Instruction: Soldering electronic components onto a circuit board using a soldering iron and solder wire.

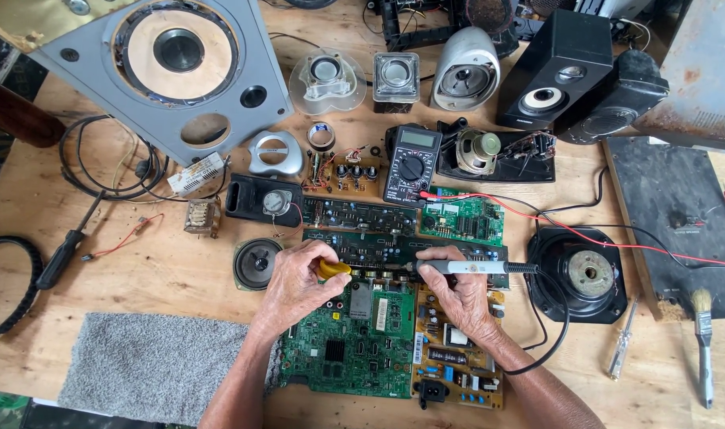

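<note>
My left hand (299,287) grips a small tool with a yellow handle (333,268) over a large green circuit board (348,349). My right hand (458,298) holds a grey pen-shaped soldering iron (472,268) with a black cord, its tip pointing left toward the yellow tool. Both tools meet above the top edge of the green board. A yellow power board (458,367) lies under my right wrist. A long dark circuit board (378,246) sits just beyond my fingers.
On the wooden bench are a black multimeter (410,164) with red lead, several loose speakers, a grey speaker panel (172,63), a black speaker box (554,70), a bare driver (589,274), a screwdriver (64,254), a brush (702,342) and a grey mat (152,365).
</note>
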